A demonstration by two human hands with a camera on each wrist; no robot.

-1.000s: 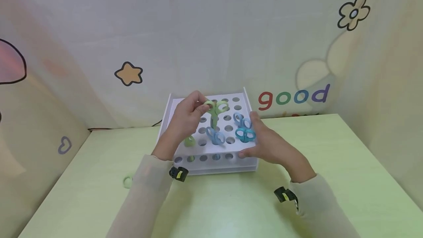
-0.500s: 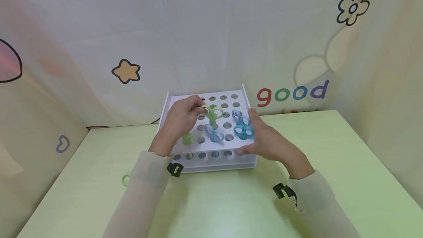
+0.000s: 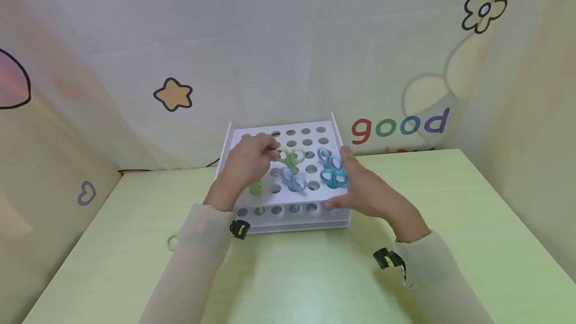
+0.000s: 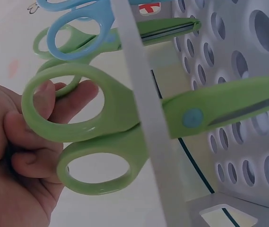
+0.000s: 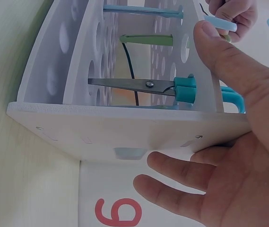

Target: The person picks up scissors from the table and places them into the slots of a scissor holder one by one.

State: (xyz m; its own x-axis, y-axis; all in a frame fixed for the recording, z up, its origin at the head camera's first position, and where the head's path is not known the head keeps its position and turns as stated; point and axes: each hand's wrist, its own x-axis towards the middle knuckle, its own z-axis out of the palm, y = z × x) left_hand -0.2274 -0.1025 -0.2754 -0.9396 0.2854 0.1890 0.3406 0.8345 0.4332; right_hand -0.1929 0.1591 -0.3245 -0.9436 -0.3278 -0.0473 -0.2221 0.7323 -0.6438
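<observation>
My left hand (image 3: 249,161) pinches a handle loop of green scissors (image 3: 292,162), whose blades point down through a hole in the white holed rack (image 3: 272,203). The left wrist view shows the fingertips at that loop, behind nearer green scissors (image 4: 110,104) standing in the rack. My right hand (image 3: 371,194) grips the rack's right side, with the thumb (image 5: 217,45) at the top panel's front edge and the fingers along the side wall. Close to it stand teal scissors (image 3: 334,178) and light blue scissors (image 3: 330,159). Other light blue scissors (image 3: 294,180) stand just in front of the held pair.
On the table (image 3: 306,274) at the left lies a green loop (image 3: 172,242), partly hidden by the left sleeve. A printed curtain (image 3: 288,54) hangs behind the rack. One dark cable (image 3: 135,170) runs along the table's back edge.
The left hand has lowered the green scissors, so their blades have sunk into the hole and the handles sit nearer the top panel. The right hand has stayed on the rack.
</observation>
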